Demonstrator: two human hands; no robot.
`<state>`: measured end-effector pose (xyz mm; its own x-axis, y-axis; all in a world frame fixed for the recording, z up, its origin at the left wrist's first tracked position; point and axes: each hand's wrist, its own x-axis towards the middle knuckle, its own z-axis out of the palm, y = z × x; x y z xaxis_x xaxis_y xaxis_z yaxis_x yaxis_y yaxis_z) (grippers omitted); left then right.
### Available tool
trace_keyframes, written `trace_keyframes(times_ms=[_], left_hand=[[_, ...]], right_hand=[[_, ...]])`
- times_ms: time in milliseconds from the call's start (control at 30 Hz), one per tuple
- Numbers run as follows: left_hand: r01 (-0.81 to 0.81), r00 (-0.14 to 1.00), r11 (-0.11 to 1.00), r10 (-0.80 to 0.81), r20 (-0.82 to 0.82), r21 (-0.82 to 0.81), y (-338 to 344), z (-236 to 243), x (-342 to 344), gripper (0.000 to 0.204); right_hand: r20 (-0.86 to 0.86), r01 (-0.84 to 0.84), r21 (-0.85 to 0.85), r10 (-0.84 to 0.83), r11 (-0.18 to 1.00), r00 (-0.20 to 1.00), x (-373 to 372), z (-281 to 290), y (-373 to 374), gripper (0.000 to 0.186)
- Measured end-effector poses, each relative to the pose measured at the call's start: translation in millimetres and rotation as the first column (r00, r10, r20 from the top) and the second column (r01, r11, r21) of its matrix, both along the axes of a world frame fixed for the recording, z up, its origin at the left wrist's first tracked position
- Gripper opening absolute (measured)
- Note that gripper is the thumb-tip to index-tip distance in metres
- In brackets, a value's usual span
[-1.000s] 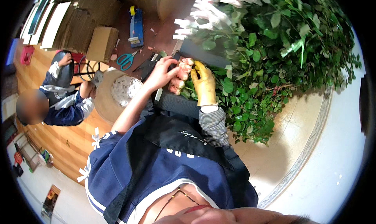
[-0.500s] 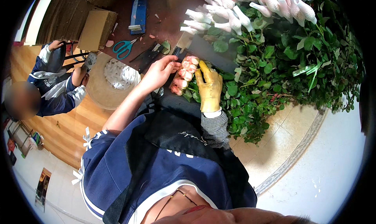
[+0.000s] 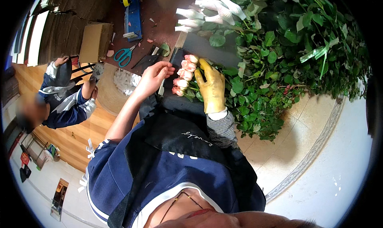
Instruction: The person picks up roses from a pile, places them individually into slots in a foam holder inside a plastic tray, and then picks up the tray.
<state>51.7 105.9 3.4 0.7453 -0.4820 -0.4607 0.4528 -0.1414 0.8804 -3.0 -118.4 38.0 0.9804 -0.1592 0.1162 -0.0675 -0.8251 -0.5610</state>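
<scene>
Several pink roses (image 3: 184, 74) lie in a line on a dark board, their heads toward the left and their leafy stems running right. My right hand (image 3: 212, 84), in a yellow glove, holds a rose at the far end of the line just behind its head, thumb and forefinger to either side. The other gloved fingers are mostly hidden. On the left of the row, my bare left hand (image 3: 156, 77) hovers by the heads, its fingers lightly bent and nothing in them.
Leafy stems (image 3: 275, 68) are heaped at right, with white net sleeves (image 3: 215, 8) on buds behind. Scissors (image 3: 125, 56), a blue tape dispenser (image 3: 133, 22) and a cardboard box (image 3: 95, 42) stand far left. A round tub (image 3: 109, 102) holds white pieces; another person (image 3: 66, 96) sits beyond.
The rose heads now lie in a straighter line. My left hand has drawn away from them to the left. The gloved hand stays beside the heads. The whole view has shifted slightly.
</scene>
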Motion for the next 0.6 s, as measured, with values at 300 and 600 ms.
trace_keyframes(times_ms=[300, 600], left_hand=[[-0.121, 0.794, 0.941, -0.1, 0.6, 0.317, -14, 39, -16, 0.017], [-0.332, 0.797, 0.844, 0.012, 0.604, 0.422, 55, 37, -4, 0.015]], right_hand=[[-0.078, 0.007, -0.159, -0.02, 0.987, 0.997, 1, 13, 8, 0.028], [-0.142, 0.009, -0.077, -0.02, 0.997, 0.99, 3, 21, 12, 0.03]])
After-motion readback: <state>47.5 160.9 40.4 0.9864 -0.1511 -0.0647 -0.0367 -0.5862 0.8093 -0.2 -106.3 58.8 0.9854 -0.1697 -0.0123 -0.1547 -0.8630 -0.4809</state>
